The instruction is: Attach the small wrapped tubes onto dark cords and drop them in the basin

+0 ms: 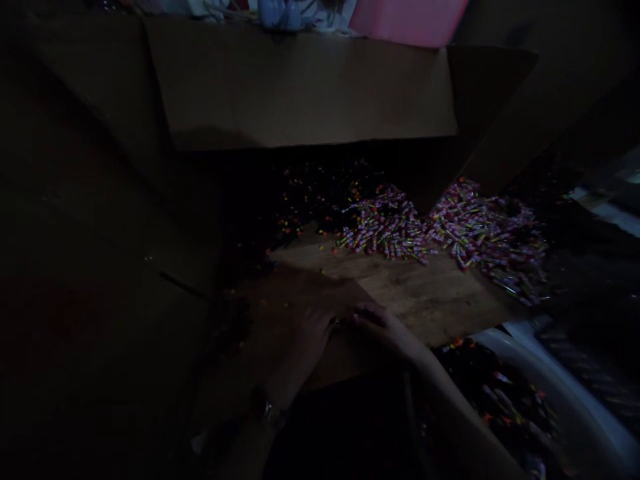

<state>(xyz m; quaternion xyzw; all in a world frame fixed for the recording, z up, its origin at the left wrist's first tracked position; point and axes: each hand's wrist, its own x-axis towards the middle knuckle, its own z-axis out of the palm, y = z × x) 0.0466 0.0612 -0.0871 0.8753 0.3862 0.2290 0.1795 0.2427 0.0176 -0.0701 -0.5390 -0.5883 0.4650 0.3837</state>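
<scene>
In dim light both hands are close together over a wooden board (420, 287). My left hand (316, 328) is palm down, with its fingers bent toward the middle and a watch (265, 404) on the wrist. My right hand (376, 321) comes in from the right, thumb and fingers drawn together. Between the fingertips there is a small shiny thing (337, 321), too dark and small to name. Behind the hands, to the right, lies a heap of small pink-wrapped sticks (385, 227) with yellow and red bits.
A second heap of the same sticks (490, 233) spreads to the right. At the lower right a pale tub (570, 393) holds more sticks and orange bits. A cardboard box flap (310, 90) hangs over the back, below a pink container (407, 20). Tiny coloured pieces (293, 223) are scattered behind.
</scene>
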